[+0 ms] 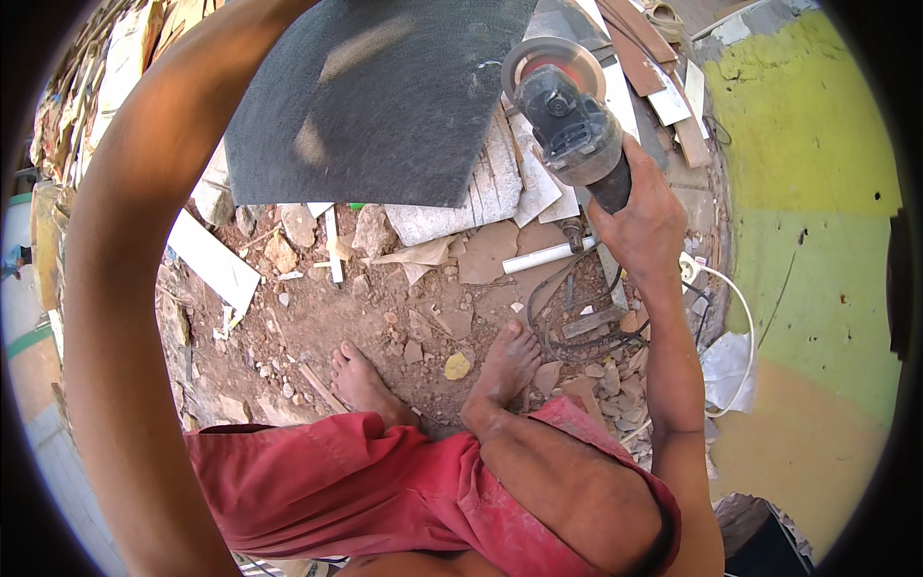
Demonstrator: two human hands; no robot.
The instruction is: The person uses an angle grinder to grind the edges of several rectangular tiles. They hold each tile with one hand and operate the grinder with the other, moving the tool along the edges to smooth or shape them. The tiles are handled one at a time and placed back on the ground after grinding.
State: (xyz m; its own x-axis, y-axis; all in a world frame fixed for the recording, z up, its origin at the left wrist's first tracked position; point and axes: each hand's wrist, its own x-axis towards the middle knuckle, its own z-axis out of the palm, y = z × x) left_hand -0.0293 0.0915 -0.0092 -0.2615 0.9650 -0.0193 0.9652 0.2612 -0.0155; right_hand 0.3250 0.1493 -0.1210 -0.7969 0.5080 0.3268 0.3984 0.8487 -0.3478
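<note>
My right hand [646, 219] is wrapped round the black body of an angle grinder [575, 135]. The grinder's round disc [519, 69] is at the right edge of a large dark grey slab [370, 115]; whether it touches cannot be made out. The slab has a rough, dusty face and straight cut sides, and it lies over pale scored boards [461, 207]. My left arm [130, 212] reaches up along the left side toward the slab's far edge, where the hand is cut off by the top of the picture.
Rubble and tile shards [490, 252] cover the dirt round my bare feet. A black cable [558, 337] loops beside my right foot, and a white cord [748, 317] hangs from a socket [688, 269]. A yellow-green wall [817, 192] stands right; stacked scraps [115, 72] lie far left.
</note>
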